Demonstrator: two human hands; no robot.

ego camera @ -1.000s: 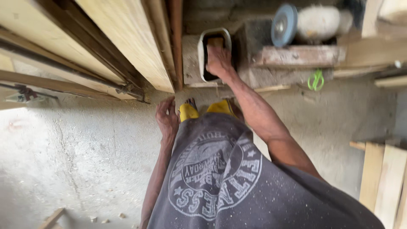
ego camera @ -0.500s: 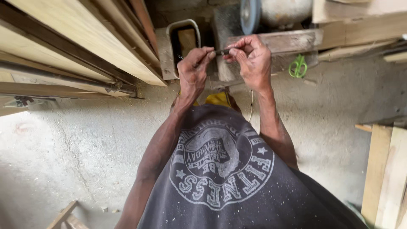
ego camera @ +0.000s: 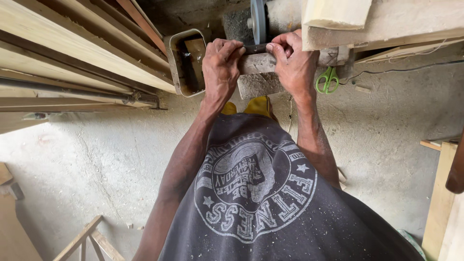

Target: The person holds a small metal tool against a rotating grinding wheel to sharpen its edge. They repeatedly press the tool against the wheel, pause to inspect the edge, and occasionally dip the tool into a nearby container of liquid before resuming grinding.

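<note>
Head view, looking down past a dark grey printed shirt (ego camera: 261,203) dusted w/ sawdust.

Left hand (ego camera: 220,67): closed, fingers curled over the left end of a thin dark flat blade (ego camera: 255,48). Right hand (ego camera: 294,63): closed, thumb and fingers pinching the right end of the same blade. Both hands grip it, held horizontal, approx. level.

Blade position — between the two hands, lying across the top of a rough grey stone block (ego camera: 257,72), just below the edge of a grey grinding wheel (ego camera: 258,19). Contact between blade and wheel: cannot tell. The wheel stands on edge at top centre; a pale motor housing (ego camera: 282,14) sits directly to its right.

Adjacent items:
- Metal tray (ego camera: 175,63), rectangular w/ rounded corners, just left of the left hand; dark inside, a brownish piece in it.
- Green-handled scissors (ego camera: 327,79), right of the right hand, near the wrist, hanging at the front of the wooden tabletop (ego camera: 406,21).
- Pale wood block (ego camera: 336,12) on the tabletop, upper right.
- Long timber boards (ego camera: 72,53) stacked at left, running diagonally; a metal bar (ego camera: 77,92) lies along them.
- Thin cable (ego camera: 411,67) running right under the tabletop edge.

Floor (ego camera: 87,159): bare concrete, dusty. Wood-slat frame (ego camera: 87,239) at lower left; upright planks (ego camera: 440,193) at the right edge. Yellow footwear (ego camera: 258,104) shows below the stone block.
</note>
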